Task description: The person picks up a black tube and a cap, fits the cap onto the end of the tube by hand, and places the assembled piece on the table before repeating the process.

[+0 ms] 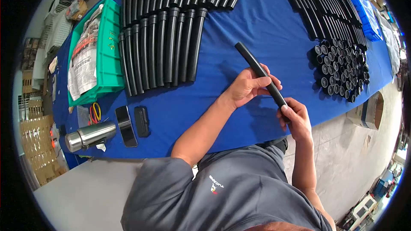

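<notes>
A black tube (pixel 250 58) is held at a slant over the blue cloth, in front of my body. My left hand (pixel 250 86) grips it around the middle, thumb across the top and the other fingers beyond it. Lower down, my right hand (pixel 296 117) closes on the near end, its thumb pressed on the tube. That near end is partly hidden by the fingers. Beyond my left hand, several black tubes with collared ends (pixel 171 45) lie side by side in rows. To the right sits a cluster of round black caps (pixel 336 70).
Thinner black tubes (pixel 319 6) lie at the back right, beside a blue crate (pixel 364 15). On the left stand a green crate (pixel 109 53) with newspaper, a steel flask (pixel 97 134), a phone (pixel 126 126), a black case (pixel 141 121) and yellow-handled scissors (pixel 95 113).
</notes>
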{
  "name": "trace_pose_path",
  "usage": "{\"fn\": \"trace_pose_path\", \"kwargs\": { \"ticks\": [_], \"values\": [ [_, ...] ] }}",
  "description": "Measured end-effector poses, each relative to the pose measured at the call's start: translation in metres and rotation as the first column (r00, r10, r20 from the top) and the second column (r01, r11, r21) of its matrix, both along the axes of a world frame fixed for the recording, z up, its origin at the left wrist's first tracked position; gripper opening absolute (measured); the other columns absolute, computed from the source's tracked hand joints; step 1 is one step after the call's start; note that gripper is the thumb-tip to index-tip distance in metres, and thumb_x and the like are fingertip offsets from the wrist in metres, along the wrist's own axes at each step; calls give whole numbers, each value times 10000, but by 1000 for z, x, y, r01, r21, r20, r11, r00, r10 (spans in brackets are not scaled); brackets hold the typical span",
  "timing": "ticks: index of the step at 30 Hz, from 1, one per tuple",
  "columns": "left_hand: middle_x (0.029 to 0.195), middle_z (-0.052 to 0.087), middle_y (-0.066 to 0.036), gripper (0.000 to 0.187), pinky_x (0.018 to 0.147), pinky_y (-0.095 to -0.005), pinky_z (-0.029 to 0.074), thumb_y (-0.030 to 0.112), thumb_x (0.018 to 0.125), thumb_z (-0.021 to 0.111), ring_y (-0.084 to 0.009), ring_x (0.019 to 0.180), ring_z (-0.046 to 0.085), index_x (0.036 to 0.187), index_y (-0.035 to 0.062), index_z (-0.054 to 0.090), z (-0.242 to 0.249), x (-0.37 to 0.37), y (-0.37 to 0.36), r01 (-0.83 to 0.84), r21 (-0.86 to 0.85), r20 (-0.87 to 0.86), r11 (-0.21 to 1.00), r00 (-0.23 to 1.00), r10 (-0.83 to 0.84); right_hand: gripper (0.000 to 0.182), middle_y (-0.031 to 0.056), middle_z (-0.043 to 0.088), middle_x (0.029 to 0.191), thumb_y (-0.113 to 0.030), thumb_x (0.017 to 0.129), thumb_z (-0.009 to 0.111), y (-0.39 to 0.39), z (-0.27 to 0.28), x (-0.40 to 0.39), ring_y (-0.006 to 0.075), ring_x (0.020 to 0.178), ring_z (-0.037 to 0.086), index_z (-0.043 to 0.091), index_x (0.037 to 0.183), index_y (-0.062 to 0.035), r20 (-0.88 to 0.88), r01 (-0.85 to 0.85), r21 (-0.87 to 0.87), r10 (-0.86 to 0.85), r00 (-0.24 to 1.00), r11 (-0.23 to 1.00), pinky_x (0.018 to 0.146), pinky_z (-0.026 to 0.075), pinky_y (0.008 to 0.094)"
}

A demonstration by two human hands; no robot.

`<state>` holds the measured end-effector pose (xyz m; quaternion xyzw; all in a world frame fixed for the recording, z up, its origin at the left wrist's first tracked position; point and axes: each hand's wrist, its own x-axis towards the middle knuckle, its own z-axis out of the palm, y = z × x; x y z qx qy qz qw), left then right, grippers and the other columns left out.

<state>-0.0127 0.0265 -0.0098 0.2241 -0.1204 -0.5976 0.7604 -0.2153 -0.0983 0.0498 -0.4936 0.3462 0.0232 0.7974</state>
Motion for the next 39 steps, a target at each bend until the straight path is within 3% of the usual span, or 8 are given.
{"fn": "trace_pose_path", "kwargs": {
  "ticks": [3, 6, 10, 14, 18, 26, 30, 39],
  "values": [
    [1135, 710, -229, 193, 957, -488, 611, 74, 962, 705, -339, 1127, 700, 1105, 84, 577, -1, -3, -4, -41, 52, 12, 998, 999, 41, 362, 78, 651, 783, -169, 919, 762, 12, -15, 8, 165, 639, 633, 638, 1210, 7, 57, 17, -967, 149, 987, 255, 600, 487, 323],
    [1134, 713, -224, 189, 952, -493, 612, 74, 963, 703, -339, 1131, 698, 1109, 84, 584, -3, -4, -3, -59, 20, 17, 998, 998, 59, 342, 69, 632, 756, -169, 916, 761, 13, -15, 9, 158, 619, 615, 651, 1190, 5, 73, 41, -985, 189, 979, 165, 581, 474, 318],
    [1138, 715, -222, 191, 956, -496, 608, 71, 962, 701, -346, 1130, 700, 1114, 81, 586, -2, 0, -1, -13, 14, 5, 1000, 1000, 13, 306, 41, 589, 706, -158, 910, 758, 4, 5, 4, 144, 627, 601, 670, 1151, 8, -107, -76, -259, 50, 993, 963, 576, 456, 306],
    [1143, 713, -225, 210, 964, -499, 603, 64, 960, 697, -353, 1134, 698, 1131, 76, 576, -8, -4, -3, -55, 17, -7, 998, 998, 55, 291, 3, 611, 732, -169, 941, 734, 7, -15, 9, 82, 594, 573, 678, 1173, -3, 40, 9, -989, 206, 978, 147, 530, 432, 259],
    [1157, 708, -228, 213, 973, -506, 597, 40, 959, 683, -358, 1139, 693, 1136, 73, 570, -4, 0, 0, -6, -51, -37, 999, 999, 4, 365, 96, 657, 817, -159, 907, 763, 0, 11, 3, 170, 708, 633, 653, 1207, 18, -92, -101, -246, 81, 992, 964, 653, 502, 322],
    [1202, 700, -217, 228, 982, -530, 589, 66, 964, 690, -390, 1180, 673, 1167, 102, 594, -4, -4, 0, -103, 62, -43, 993, 993, 106, 526, 201, 647, 1157, -248, 899, 789, 9, 21, 16, 296, 1114, 642, 617, 1323, 12, 80, 68, -990, 96, 992, 125, 939, 496, 385],
    [1181, 697, -235, 218, 941, -511, 624, 4, 961, 665, -397, 1161, 675, 1149, 87, 593, 1, -2, -2, -126, 77, -70, 989, 989, 132, 661, 162, 635, 1209, -362, 878, 781, 21, 85, 7, 263, 1150, 609, 591, 1328, 82, 667, 119, -114, -13, 745, 986, 1024, 455, 417],
    [1286, 655, -274, 257, 1073, -559, 545, 30, 1005, 611, -435, 1277, 604, 1261, 32, 620, -9, 6, 2, -38, -15, -3, 999, 999, 38, 997, -32, 481, 612, -513, 778, 873, 124, 150, 18, 23, 452, 426, 488, 1318, 232, 837, -610, 494, -529, 140, 620, 412, 284, 162]
  ]
}}
